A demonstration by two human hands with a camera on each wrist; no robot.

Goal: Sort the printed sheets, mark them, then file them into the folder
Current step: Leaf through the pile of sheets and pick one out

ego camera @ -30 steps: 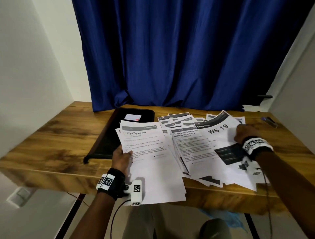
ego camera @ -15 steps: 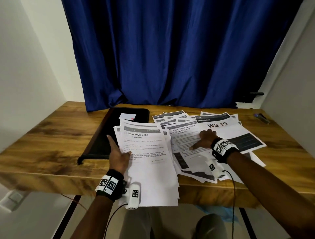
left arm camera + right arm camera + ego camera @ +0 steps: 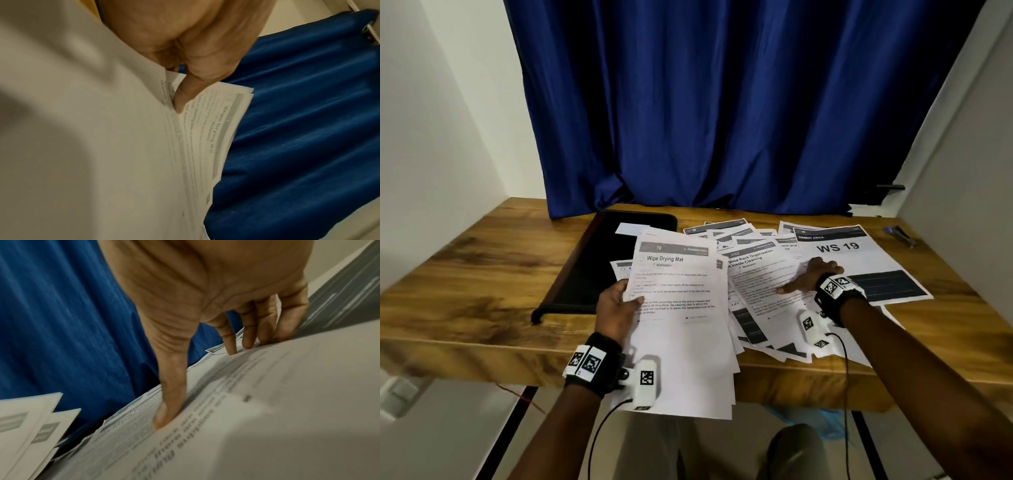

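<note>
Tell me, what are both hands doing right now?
Left hand grips the paper stack. Right hand flat on the loose sheets. Folder still unfilled, partly covered.

Deep blue pleated curtain (image 3: 722, 113), darker in the folds. Brown wood-grain worktop (image 3: 482, 274) with dark streaks. Flat black folder (image 3: 599, 260). White printed sheets (image 3: 763, 270): black text, grey header bands; one sheet marked "WS 19" (image 3: 839, 250) carries a dark block. Black wristbands (image 3: 599, 363) bear white squares with black checker codes. White walls (image 3: 431, 120).
</note>
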